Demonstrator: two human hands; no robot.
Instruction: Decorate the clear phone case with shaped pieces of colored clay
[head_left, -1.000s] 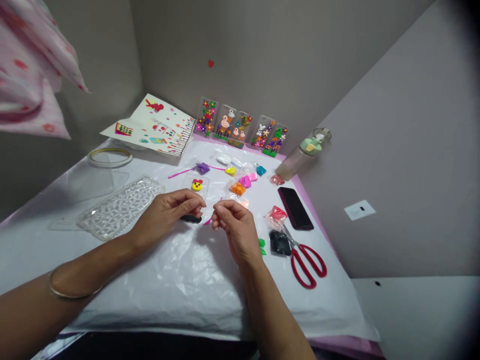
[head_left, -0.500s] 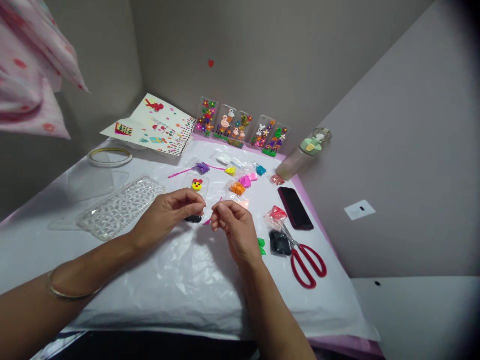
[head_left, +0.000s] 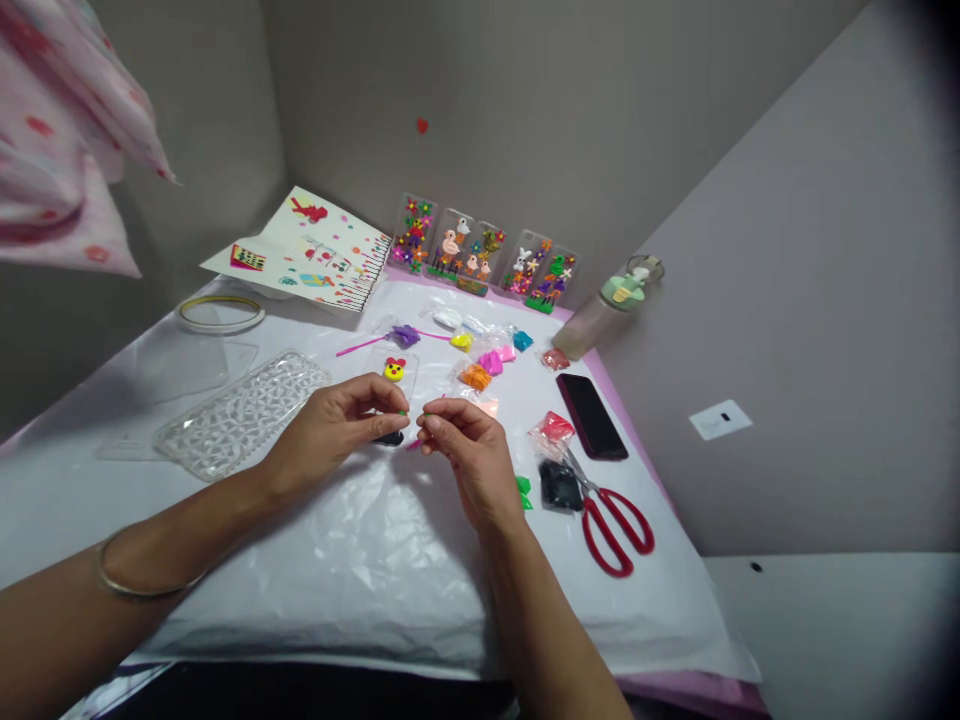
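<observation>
Thumb and fingers of my left hand [head_left: 349,425] are pinched on a tiny bit of green clay [head_left: 403,413]. Just to its right, my right hand [head_left: 469,445] is also pinched, with a trace of green at its fingertips; the two hands are slightly apart. Behind my left hand lies a clear phone case [head_left: 409,367] bearing a yellow face with a red bow [head_left: 394,369]; its lower part is hidden by the hand, and a black piece [head_left: 390,438] shows below. A pink tool [head_left: 414,445] lies partly hidden between the hands.
Bagged clay lies beyond the hands, including orange [head_left: 475,377] and purple [head_left: 405,336]. Scissors [head_left: 619,530], a phone [head_left: 591,416] and black clay [head_left: 559,486] lie right. A textured clear case [head_left: 244,415] is left. Decorated cases [head_left: 457,245], a notebook [head_left: 322,250] and a bottle [head_left: 592,325] stand behind.
The fingertips of both hands have shifted slightly, and bits of green clay now show at them. The objects on the table have not moved.
</observation>
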